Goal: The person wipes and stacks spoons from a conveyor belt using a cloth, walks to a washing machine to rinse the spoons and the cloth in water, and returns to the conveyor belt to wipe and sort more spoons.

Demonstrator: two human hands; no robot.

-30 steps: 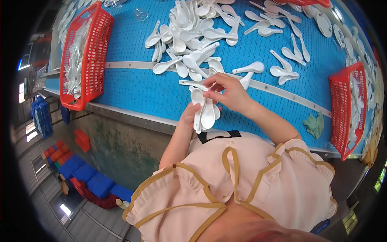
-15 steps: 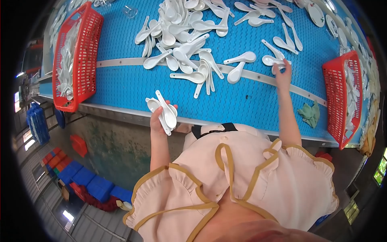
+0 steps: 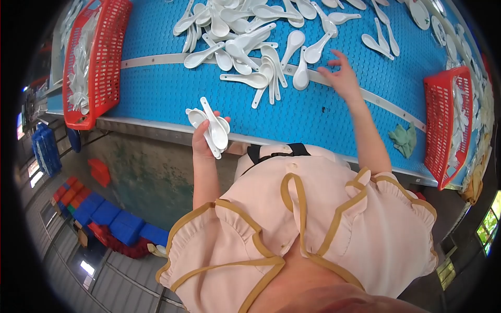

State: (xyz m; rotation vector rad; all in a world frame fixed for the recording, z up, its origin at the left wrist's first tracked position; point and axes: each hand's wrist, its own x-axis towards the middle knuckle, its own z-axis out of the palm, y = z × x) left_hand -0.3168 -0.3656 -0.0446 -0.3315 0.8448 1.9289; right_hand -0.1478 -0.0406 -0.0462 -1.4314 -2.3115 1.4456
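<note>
My left hand (image 3: 202, 136) is wrapped round several white spoons (image 3: 217, 134), held fanned out just over the near edge of the blue table surface (image 3: 156, 99). My right hand (image 3: 342, 78) hovers above the surface with its fingers apart and nothing in them. Just left of its fingertips lie a white spoon (image 3: 316, 51) and another spoon (image 3: 301, 75) pointing toward me. A large heap of white spoons (image 3: 240, 49) spreads across the middle, with single spoons around its edges.
At the left stands a red basket (image 3: 107, 62) of white spoons. Another red basket (image 3: 436, 125) with white pieces is at the right, near a crumpled green cloth (image 3: 404, 140). A pale strip (image 3: 151, 60) crosses the surface. White plates (image 3: 419, 14) lie at the far right.
My right hand has let go of the spoons it touched and moved left, its fingers now spread. Two spoons near the heap lie differently. My left hand still holds its spoons, slightly higher in view.
</note>
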